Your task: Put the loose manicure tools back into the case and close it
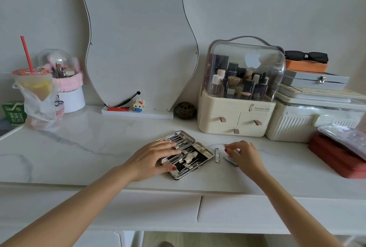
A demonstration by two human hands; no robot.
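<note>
Lying open on the marble desk point(79, 147), the case point(186, 155) is steadied by the flat, relaxed left hand point(154, 157). Tweezers point(230, 161) are pinched by the right hand point(242, 153); the clipper point(217, 155) lies just beside. Tools should be slid squarely under their loops.

A single wide-angle camera, worn on the person's head, looks forward and down across a white marble-topped dressing table point(83, 143) toward the wall behind it. Both forearms enter from the bottom edge, at 7 and 5 o'clock, and reach up toward frame centre, where the left hand point(152, 157) and right hand point(242, 155) work close to the lens. The open manicure case point(195, 160) sits just below centre. The mirror point(136, 34) stands at 12 o'clock and the far clutter bends outward at 9 and 3 o'clock under the lens's wide-angle curve. No second view shares the scene.
</note>
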